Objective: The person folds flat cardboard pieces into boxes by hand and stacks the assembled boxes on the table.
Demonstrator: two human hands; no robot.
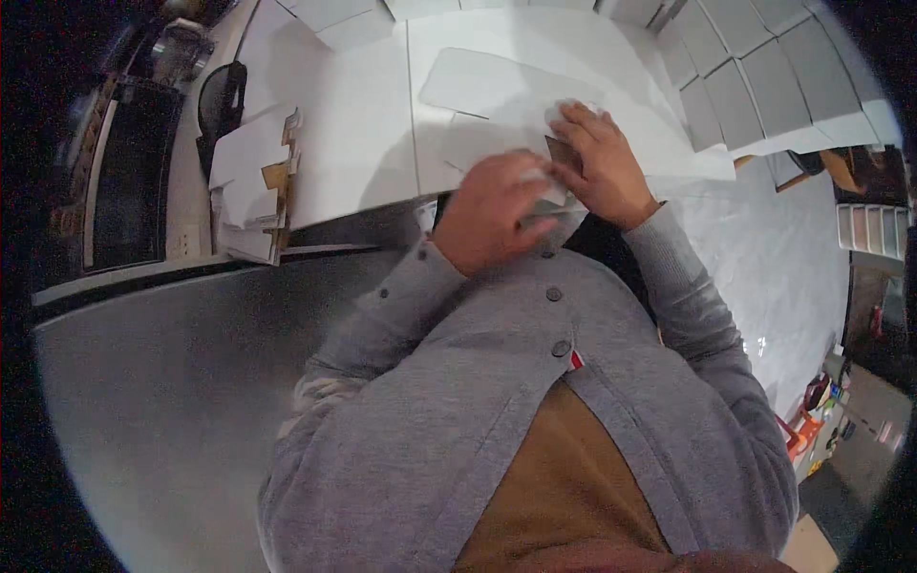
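Both hands are over the near edge of the white table (pixel 353 143), close together in front of my body. Beneath them lies a white cardboard piece (pixel 468 138), its outline partly covered by my fingers. A small dark grey-brown patch (pixel 562 153) shows between the hands; what it belongs to is unclear. My right hand (pixel 607 170) rests on the white piece with its fingers stretched out. Motion smears my left hand (pixel 497 210), so its grip cannot be made out. Just beyond, a flat white sheet with rounded corners (pixel 506 81) lies on the table.
White boxes (pixel 755 72) are stacked at the right back, with another white box (pixel 349 24) at the back left. Flattened white cardboard pieces (pixel 246 186) stand in a bundle at the left, beside a black curved object (pixel 220 110). Pale floor (pixel 774 248) shows at the right.
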